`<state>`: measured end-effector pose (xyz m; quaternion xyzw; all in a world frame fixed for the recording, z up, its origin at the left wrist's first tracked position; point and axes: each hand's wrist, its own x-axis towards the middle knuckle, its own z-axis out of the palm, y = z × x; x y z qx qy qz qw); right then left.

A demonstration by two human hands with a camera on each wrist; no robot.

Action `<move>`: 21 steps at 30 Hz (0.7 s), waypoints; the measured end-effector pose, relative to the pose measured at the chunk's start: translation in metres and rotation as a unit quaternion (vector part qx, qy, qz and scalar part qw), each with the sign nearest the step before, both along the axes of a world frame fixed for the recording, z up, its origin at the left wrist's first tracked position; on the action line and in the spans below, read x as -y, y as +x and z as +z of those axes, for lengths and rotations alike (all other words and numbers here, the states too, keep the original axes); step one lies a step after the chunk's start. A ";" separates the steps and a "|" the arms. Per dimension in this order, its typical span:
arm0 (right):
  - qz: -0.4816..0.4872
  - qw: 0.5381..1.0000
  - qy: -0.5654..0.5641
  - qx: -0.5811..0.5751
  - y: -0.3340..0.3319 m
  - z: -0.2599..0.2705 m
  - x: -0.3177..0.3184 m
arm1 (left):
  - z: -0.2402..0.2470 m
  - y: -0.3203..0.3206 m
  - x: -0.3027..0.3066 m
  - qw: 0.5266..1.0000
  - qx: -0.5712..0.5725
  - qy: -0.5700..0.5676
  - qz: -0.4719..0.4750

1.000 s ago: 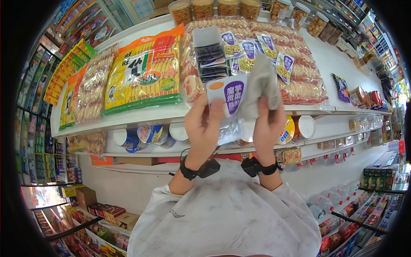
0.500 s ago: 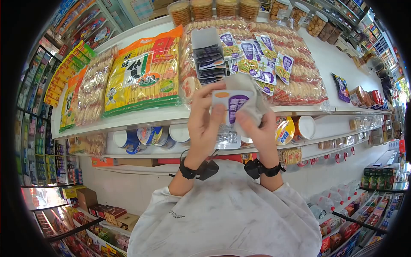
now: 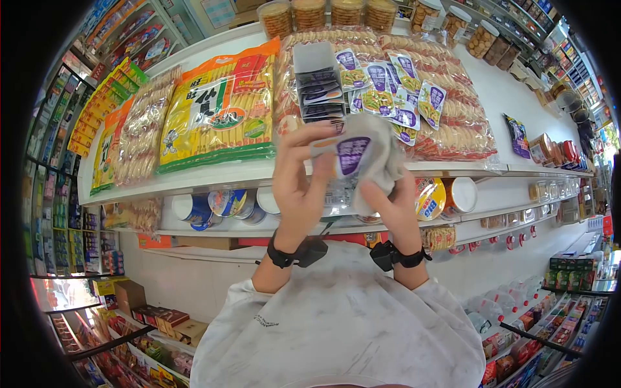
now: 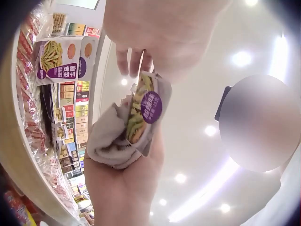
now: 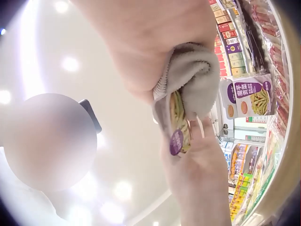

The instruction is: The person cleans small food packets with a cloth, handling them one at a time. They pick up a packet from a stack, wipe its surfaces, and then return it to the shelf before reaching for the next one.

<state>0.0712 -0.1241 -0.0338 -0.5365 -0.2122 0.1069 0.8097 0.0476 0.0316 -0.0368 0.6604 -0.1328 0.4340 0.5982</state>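
My left hand (image 3: 301, 178) pinches a white and purple snack packet (image 3: 351, 156) by its left side, above the shelf's front edge. A grey cloth (image 3: 381, 139) is gripped in my right hand (image 3: 391, 200) and folds against the packet's right part. In the left wrist view the packet (image 4: 148, 108) shows its food-picture side, with the bunched cloth (image 4: 113, 141) pressed along it. Behind the hands, an open display box (image 3: 315, 61) of similar packets stands on bagged round crackers. Several loose packets (image 3: 374, 97) lie beside that box.
A large yellow snack bag (image 3: 220, 103) lies to the left on the white shelf (image 3: 511, 136). Clear jars of biscuits (image 3: 309, 16) line the back. On a lower shelf stand round tubs (image 3: 460, 194), right below the hands.
The cloth has come down and left from beside the packet onto its right part. The packet has tilted in the left hand, and both hands stay close together.
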 end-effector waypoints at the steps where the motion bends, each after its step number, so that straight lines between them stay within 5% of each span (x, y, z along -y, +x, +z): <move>1: 0.013 0.998 0.050 -0.034 -0.003 -0.003 -0.001 | 0.000 -0.001 -0.001 1.000 -0.013 -0.012 0.004; 4: 0.063 0.998 -0.015 -0.017 -0.003 -0.005 -0.003 | 0.002 -0.003 -0.006 0.999 -0.039 0.004 0.018; 6: 0.009 0.999 -0.044 -0.014 -0.001 -0.012 -0.010 | 0.006 -0.003 -0.008 0.996 -0.039 0.078 0.031; 9: -0.111 0.984 -0.124 0.066 0.002 -0.013 -0.012 | -0.006 -0.002 0.002 0.996 -0.050 0.018 0.069; 13: -0.264 0.917 -0.180 0.237 0.014 -0.007 -0.006 | -0.001 -0.005 0.008 0.996 -0.072 -0.050 0.007; 16: -0.210 0.868 -0.197 0.405 0.018 -0.002 -0.010 | -0.001 -0.008 0.014 0.994 -0.087 -0.052 -0.028; 17: -0.130 0.894 -0.197 0.381 0.016 -0.005 -0.011 | -0.003 -0.012 0.015 0.992 -0.103 -0.063 -0.025; 18: -0.116 0.899 -0.202 0.370 0.012 -0.004 -0.015 | -0.005 -0.013 0.016 0.990 -0.120 -0.074 -0.022; 19: -0.103 0.904 -0.208 0.359 0.006 -0.001 -0.019 | -0.007 -0.009 0.008 0.993 -0.109 0.030 0.036; 21: -0.086 0.915 -0.209 0.335 0.005 -0.001 -0.023 | -0.008 -0.014 -0.001 0.988 -0.157 -0.014 0.006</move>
